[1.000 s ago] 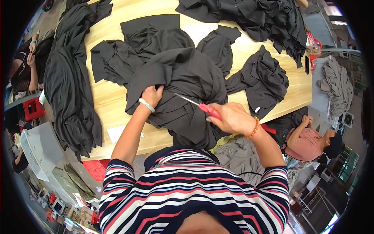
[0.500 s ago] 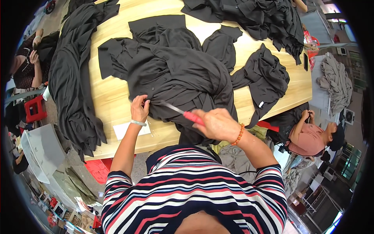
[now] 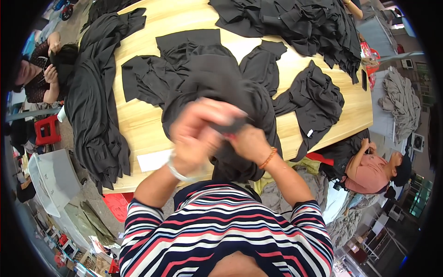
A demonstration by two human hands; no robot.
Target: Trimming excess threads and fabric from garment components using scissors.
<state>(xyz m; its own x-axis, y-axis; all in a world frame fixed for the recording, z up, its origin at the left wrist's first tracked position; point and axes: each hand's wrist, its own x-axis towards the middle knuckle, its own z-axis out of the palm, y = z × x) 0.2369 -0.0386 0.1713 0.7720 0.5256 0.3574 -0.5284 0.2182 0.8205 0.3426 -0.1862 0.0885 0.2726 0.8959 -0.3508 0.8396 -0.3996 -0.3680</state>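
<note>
A rumpled black cloth garment lies on the pale wooden table, partly under the bare left hand and right hand; blur hides whether either grip is closed. Loose folds are best kept off the small red object between them.

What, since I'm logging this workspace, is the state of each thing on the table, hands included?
Left hand, fingers bent, blurred; grip unclear
Right hand, fingers curled
Red tool, mostly hidden at the right hand
Middle dark garment, rumpled, partly behind the hands
Right dark garment, crumpled
Left dark cloth, bunched lengthwise
Far dark garments, heaped
White paper, lying flat
</note>
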